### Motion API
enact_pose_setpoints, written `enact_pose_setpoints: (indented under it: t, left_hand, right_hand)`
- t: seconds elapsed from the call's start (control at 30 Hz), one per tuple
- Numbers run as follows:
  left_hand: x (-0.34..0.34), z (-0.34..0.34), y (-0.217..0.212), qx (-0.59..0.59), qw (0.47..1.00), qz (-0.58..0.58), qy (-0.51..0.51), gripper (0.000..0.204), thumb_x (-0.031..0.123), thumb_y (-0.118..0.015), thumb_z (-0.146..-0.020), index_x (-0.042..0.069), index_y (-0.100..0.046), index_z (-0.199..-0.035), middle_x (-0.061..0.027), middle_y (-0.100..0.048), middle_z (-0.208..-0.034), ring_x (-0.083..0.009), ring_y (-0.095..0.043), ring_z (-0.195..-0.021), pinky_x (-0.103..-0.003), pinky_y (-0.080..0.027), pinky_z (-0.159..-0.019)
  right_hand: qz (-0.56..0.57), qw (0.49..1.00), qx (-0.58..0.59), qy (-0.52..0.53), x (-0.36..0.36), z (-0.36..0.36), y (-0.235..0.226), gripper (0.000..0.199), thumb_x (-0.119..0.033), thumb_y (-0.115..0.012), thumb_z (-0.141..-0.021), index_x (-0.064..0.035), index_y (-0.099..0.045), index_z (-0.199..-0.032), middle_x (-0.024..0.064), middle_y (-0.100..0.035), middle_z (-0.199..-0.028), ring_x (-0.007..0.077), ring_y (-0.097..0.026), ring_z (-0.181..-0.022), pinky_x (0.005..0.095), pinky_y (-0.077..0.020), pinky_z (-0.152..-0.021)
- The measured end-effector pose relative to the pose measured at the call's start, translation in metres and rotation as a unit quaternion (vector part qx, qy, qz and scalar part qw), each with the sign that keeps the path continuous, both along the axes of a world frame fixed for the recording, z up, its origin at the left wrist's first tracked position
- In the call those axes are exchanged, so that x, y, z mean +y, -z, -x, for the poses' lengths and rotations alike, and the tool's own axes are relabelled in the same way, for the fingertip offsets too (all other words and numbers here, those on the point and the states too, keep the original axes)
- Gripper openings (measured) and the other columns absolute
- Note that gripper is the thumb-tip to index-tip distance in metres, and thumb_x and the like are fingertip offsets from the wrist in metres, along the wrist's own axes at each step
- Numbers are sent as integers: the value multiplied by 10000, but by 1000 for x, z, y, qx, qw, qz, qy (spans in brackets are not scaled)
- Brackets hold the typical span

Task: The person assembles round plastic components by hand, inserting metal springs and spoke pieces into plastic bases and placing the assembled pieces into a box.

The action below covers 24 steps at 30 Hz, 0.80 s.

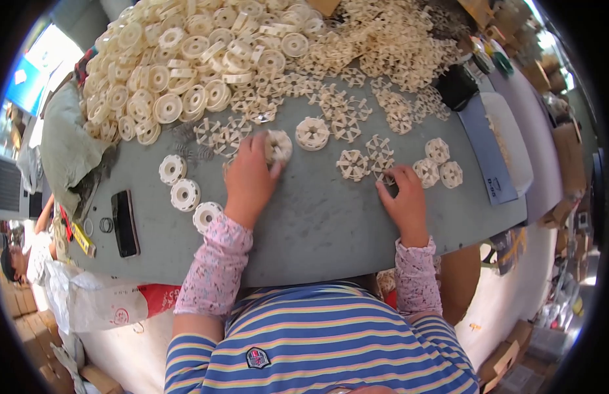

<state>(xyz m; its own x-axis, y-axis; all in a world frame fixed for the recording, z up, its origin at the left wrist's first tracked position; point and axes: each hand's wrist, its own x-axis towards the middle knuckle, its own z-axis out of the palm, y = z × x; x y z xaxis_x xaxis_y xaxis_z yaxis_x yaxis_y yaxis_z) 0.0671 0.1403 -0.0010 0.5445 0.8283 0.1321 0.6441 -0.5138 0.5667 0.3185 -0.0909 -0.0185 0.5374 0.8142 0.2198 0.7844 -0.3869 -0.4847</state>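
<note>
My left hand (250, 178) grips a cream plastic wheel (279, 147) at its left edge, fingers on its far side and thumb on its near side. To the right, my right hand (406, 200) has its thumb and forefinger around the near end of a small spoked plastic piece (381, 157). Beside that piece lies a spoked disc (352, 165). Another wheel with a spoked insert (312, 134) sits between the hands, farther back. Three ring-shaped wheels (185, 195) lie left of my left hand. Three spoked discs (427, 173) are grouped right of my right hand.
A big heap of wheels (168, 108) covers the back left; spoked pieces (383, 49) pile up at the back right. Dark springs (196, 153) lie near the wheel heap. A phone (125, 223) rests at left, a white tray (515, 141) at right. A person (30, 259) appears far left.
</note>
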Motion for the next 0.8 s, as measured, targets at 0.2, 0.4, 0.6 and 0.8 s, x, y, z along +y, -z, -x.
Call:
enact_pose_setpoints:
  t: [0.2,0.4,0.6,0.8]
  left_hand:
    - [-33,4,-22,-111,988,-20,105,676,135,-862,-858,86,-583,-1472,-150,-626,-1429,-300,-704,-1043,-401,-603,-805]
    - [-36,86,-30,-169,984,-53,-1,439,74,-826,-878,55,-716,-1303,-106,-677,-1298,-178,-653,-929,-286,-556,-696]
    - [-49,173,-23,-52,983,-11,-175,552,194,-916,-775,38,-707,-1261,-127,-686,-1190,-277,-685,-1028,-362,-575,-810]
    - [-72,158,4,-58,994,-52,-73,679,213,-942,-744,36,-663,-1338,-145,-667,-1245,-325,-682,-1059,-400,-576,-870]
  right_hand:
    - [-166,984,-36,52,-6,13,-3,201,-187,-754,-984,-31,-722,-1106,134,-702,-1150,281,-697,-942,368,-569,-812]
    - [-132,780,609,-54,-28,48,-3,220,-204,-681,-1063,-18,-706,-1178,72,-701,-1081,117,-637,-864,312,-514,-707]
    - [-39,996,80,-31,-3,52,-12,368,-264,-758,-993,-36,-688,-1273,81,-685,-1088,187,-635,-807,330,-508,-692]
    - [-44,991,29,-121,4,60,-21,620,-253,-867,-839,-68,-643,-1387,106,-642,-1159,236,-604,-805,350,-519,-715]
